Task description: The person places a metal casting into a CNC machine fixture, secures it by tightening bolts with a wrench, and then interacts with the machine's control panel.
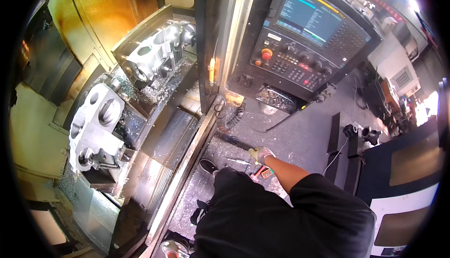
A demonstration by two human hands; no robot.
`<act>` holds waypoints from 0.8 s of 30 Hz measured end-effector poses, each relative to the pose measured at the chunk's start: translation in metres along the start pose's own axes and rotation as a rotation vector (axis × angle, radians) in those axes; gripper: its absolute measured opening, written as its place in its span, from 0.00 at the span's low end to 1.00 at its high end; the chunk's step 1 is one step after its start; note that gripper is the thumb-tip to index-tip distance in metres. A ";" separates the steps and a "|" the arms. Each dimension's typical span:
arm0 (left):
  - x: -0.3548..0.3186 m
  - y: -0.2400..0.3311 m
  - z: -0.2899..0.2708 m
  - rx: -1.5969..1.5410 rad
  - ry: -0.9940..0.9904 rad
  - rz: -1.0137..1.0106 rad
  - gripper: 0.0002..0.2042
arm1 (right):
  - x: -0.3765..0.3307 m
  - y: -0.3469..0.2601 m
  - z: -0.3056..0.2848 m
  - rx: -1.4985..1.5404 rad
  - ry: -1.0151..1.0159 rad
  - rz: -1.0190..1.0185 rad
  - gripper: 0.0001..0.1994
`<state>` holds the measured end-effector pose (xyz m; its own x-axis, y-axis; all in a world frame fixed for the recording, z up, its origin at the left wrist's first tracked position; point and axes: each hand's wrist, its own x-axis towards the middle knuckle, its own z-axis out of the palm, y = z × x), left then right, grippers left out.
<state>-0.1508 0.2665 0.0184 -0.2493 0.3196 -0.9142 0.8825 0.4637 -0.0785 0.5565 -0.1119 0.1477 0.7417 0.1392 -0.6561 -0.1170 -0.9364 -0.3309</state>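
My right hand (260, 155), in a pale yellowish glove, reaches down in front of my body. Its fingers are closed around the end of a dark, long, narrow tool (241, 144). The tool stretches left toward the foot of the machine's door frame, and its exact kind is not clear. Below the hand lie a red-handled tool (256, 175) and a small orange and green box (266, 173). A slim silvery tool (239, 161) rests on the floor to the left of the hand. My left hand does not show.
Two silvery machined castings (96, 126) (157, 51) are mounted among metal chips inside the open machine at left. A control panel (309, 33) with screen and red knob stands ahead. A coiled dark hose (236, 117) hangs by the frame. Dark blocks (354, 140) stand at right.
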 end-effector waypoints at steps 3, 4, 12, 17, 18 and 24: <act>-0.040 -0.008 0.042 -0.111 -0.024 -0.055 0.15 | -0.037 -0.011 -0.028 0.025 0.048 0.025 0.20; -0.056 -0.004 0.046 -0.133 -0.029 -0.064 0.16 | -0.048 -0.014 -0.040 0.059 0.019 0.067 0.21; -0.084 0.047 0.016 -0.295 -0.004 0.081 0.19 | 0.078 0.040 -0.109 0.606 0.385 -0.044 0.16; -0.139 0.131 0.001 -0.274 0.101 0.490 0.22 | 0.126 -0.053 -0.208 1.220 0.198 -0.133 0.23; -0.156 0.145 0.002 -0.245 0.118 0.477 0.23 | 0.132 -0.076 -0.216 1.256 0.161 -0.189 0.24; -0.214 0.161 0.009 -0.172 0.140 0.368 0.22 | 0.147 -0.165 -0.251 1.319 -0.080 -0.383 0.28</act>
<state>0.0485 0.2654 0.1983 0.0076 0.5927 -0.8054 0.8465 0.4249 0.3206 0.8503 -0.0179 0.2759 0.8348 0.3770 -0.4011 -0.4837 0.1547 -0.8614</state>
